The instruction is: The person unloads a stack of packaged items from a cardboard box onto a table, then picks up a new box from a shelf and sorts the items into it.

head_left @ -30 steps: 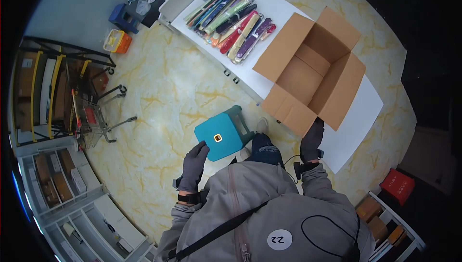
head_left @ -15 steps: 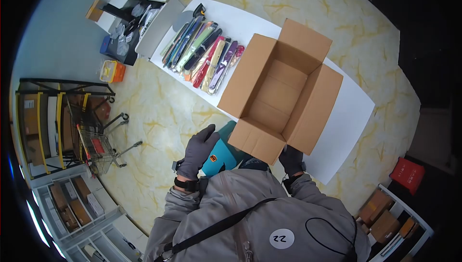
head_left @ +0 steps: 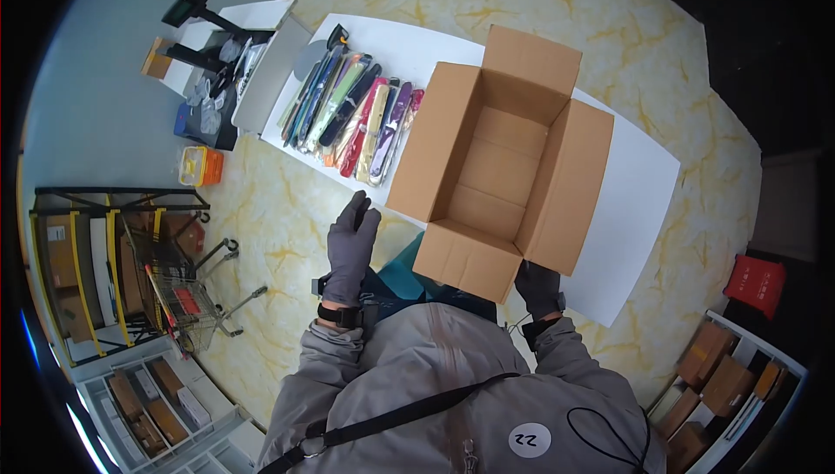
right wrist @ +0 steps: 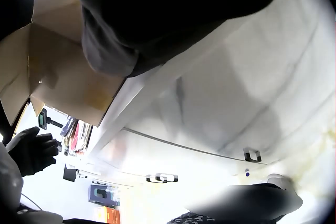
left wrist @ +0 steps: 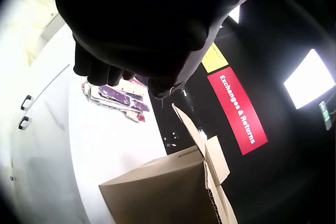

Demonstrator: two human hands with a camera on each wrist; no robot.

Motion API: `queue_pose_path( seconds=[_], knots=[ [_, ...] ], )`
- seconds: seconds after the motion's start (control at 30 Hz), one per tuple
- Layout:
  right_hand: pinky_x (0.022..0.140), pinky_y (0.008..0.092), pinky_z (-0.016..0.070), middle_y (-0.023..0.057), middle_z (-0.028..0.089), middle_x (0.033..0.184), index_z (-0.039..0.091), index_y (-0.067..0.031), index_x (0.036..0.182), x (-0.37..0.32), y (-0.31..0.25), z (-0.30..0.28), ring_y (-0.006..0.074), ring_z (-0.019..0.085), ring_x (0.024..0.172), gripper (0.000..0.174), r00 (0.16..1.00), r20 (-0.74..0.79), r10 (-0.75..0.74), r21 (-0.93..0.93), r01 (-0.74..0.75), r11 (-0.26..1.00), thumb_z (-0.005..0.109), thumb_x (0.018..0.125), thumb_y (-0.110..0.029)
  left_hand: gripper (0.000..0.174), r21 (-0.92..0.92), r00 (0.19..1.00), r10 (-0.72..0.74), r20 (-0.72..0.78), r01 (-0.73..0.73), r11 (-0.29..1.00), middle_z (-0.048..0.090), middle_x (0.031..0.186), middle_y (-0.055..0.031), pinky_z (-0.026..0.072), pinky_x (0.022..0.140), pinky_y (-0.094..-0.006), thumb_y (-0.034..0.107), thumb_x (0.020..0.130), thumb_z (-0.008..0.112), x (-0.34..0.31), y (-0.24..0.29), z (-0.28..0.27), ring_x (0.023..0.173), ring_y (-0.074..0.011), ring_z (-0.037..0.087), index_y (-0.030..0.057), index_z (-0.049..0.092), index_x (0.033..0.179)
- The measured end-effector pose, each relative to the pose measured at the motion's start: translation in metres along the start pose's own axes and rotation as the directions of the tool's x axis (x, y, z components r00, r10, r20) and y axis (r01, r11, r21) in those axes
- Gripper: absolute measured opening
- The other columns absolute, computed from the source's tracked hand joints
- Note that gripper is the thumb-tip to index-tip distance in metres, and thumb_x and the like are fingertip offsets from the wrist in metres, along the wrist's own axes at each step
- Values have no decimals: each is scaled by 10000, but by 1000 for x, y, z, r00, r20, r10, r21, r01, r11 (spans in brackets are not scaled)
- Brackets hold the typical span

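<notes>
My gloved left hand [head_left: 350, 239] hovers off the table's front edge, left of an open cardboard box [head_left: 498, 159], its fingers extended and holding nothing. Beyond its fingertips lie several long, slim, colourful items [head_left: 355, 117] in clear plastic wrap. The box stands on the white table with its flaps spread, and its inside is bare. At the box's near right corner is my gloved right hand [head_left: 537, 290], close against the cardboard wall [right wrist: 73, 82] in the right wrist view. Its fingers are partly hidden under a flap, and I cannot tell whether they grip it.
A teal stool [head_left: 402, 270] is half hidden between my body and the table [head_left: 639, 187]. A shopping cart [head_left: 187, 300] and a rack stand left. A side table with a display screen [head_left: 185, 6] adjoins the far left end. Shelves with cartons [head_left: 729, 385] are at right.
My body has come closer to the table, and the view has turned. The left hand has moved from beside the stool up toward the table edge. The right hand stays by the box.
</notes>
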State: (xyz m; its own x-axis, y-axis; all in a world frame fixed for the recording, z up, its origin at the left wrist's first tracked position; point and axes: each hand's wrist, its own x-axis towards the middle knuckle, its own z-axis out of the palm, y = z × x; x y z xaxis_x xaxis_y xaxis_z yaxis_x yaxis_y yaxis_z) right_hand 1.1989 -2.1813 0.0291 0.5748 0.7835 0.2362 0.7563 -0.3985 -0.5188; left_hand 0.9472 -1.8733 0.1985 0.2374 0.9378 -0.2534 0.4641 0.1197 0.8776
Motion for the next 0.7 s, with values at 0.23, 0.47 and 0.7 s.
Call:
queue_pose_path(
  seconds=[0.23,0.47,0.7],
  knots=[
    [1021,552,549,193,713,1309,693,-85,1358,3,-5,23,443,678,1227,428,951,-176,253,174,-223,959,761,966,-243,779,471,857,484,174,-504,723,704,1409,-268,602,995,-444,264,925,818,79,8,19,1164,-398,756,14,516,1598],
    [1023,516,548,203,713,1262,689,-63,1338,-9,-59,79,434,683,1197,379,680,-295,671,645,-377,665,729,989,-205,794,405,681,466,566,-721,562,645,1463,-315,613,953,-488,332,910,800,174,12,22,1134,-457,742,14,513,1578],
    [1015,507,549,208,712,1246,690,-56,1330,-4,-63,85,430,685,1188,366,663,-360,656,608,-366,704,721,994,-198,787,425,592,546,593,-806,412,635,1438,-289,618,846,-483,334,912,791,193,3,17,1012,-416,755,26,495,1573]
  ],
)
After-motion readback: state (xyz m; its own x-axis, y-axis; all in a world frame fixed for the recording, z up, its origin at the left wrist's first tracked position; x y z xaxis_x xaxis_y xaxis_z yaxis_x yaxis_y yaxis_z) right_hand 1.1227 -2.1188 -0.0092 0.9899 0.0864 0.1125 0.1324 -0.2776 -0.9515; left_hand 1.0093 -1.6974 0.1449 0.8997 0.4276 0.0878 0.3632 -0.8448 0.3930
